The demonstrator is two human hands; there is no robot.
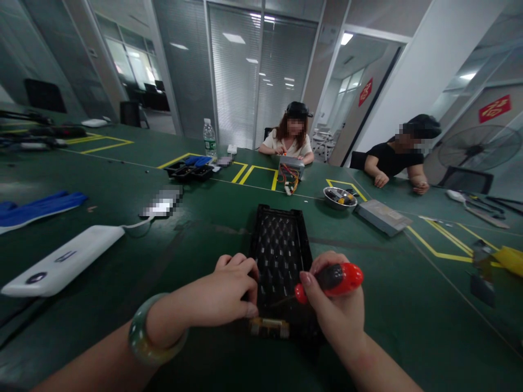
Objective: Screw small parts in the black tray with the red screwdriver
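My left hand (216,291) grips the left edge of a black perforated plastic casing (280,256), fingers curled over it. My right hand (335,310) holds a red-and-black screwdriver (330,280), its thin shaft slanting down over the casing. The tip's contact point is too dark to tell. A small circuit board or connector (269,328) lies at the casing's near end. My hands hide part of the casing.
The green workbench (122,305) has yellow tape lines. On it are a white power bank (61,261), a steel bowl of parts (340,198), a grey metal box (383,216) and a black tray (190,172). Two seated co-workers (290,136) work across the bench.
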